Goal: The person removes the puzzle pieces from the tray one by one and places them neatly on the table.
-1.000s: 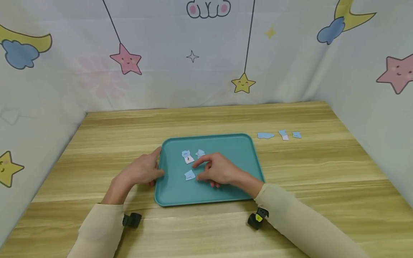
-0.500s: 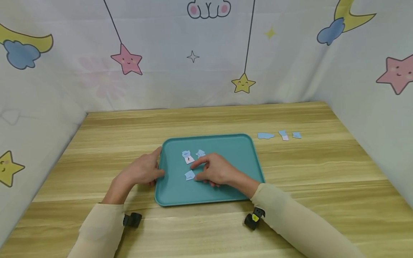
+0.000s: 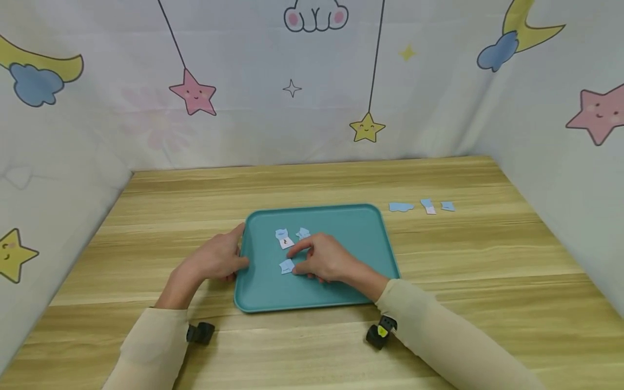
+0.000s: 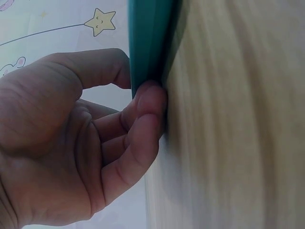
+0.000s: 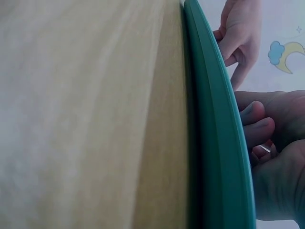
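Note:
My left hand [image 3: 214, 257] grips the left rim of a teal tray [image 3: 341, 295]; in the left wrist view its thumb is at the rim, the curled fingers [image 4: 147, 102] tucked at the underside. Over the tray, my right hand [image 3: 324, 257] has thumb and index finger apart, their tips at the edges of a small light-blue puzzle piece [image 3: 286, 266]. Behind that lie a blue-and-white puzzle piece [image 3: 284, 239] and another blue puzzle piece [image 3: 303, 233], partly overlapped by the right hand. In the right wrist view the tray wall hides part of the right hand [image 5: 281, 129].
On the wooden table [image 3: 487, 260], beyond the tray's far right corner, sit three more pieces: a long blue piece [image 3: 401, 207], a blue-and-pink piece [image 3: 428, 206] and a small blue piece [image 3: 447, 206]. A patterned cloth [image 3: 234, 141] hangs around the table's back and sides.
My right hand has shifted slightly left, bringing thumb and index finger to the nearest piece's edges. The left hand stays on the tray rim, and the other pieces keep their places.

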{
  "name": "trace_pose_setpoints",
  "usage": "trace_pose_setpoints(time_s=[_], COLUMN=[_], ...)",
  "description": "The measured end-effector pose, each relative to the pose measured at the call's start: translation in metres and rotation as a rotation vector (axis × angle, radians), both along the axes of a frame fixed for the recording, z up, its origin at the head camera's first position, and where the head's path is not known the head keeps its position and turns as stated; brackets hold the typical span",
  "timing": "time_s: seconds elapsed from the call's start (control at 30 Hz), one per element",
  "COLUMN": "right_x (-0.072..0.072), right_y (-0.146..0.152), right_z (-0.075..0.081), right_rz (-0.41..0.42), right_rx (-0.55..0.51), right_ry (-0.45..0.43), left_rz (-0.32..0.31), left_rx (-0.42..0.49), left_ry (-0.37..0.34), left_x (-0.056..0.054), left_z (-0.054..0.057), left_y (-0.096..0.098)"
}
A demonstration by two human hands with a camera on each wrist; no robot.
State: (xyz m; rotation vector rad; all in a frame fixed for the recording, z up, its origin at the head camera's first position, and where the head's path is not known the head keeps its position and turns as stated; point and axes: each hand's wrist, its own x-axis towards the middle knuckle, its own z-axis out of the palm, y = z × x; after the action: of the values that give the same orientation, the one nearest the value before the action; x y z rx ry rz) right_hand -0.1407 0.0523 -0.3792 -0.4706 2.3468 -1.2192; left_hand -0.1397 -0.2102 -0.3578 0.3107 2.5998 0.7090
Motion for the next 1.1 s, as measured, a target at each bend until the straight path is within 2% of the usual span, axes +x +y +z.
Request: trace_pose_setpoints(time_s=[0.23, 0.37, 0.63, 1.1], right_x=[0.0024, 0.0052, 0.0072, 0.0047], right_y=[0.0007, 0.0008, 0.0004, 0.0077], right_z=[-0.0025, -0.0038, -0.0028, -0.0042], right_rz=[0.036, 0.038, 0.012, -0.033], right_rx=[0.016, 0.002, -0.029, -0.081], right_ry=[0.134, 0.177, 0.17, 0.102], left_rz=[-0.006, -0.005, -0.008, -0.019], left_rx=[0.001, 0.004, 0.005, 0.017], left_ry=[0.005, 0.003, 0.007, 0.026], left_x=[0.0007, 0.0006, 0.0, 0.0003], left_z=[-0.0002, -0.0003, 0.0003, -0.0002], left_y=[-0.0003, -0.0001, -0.0002, -0.0007])
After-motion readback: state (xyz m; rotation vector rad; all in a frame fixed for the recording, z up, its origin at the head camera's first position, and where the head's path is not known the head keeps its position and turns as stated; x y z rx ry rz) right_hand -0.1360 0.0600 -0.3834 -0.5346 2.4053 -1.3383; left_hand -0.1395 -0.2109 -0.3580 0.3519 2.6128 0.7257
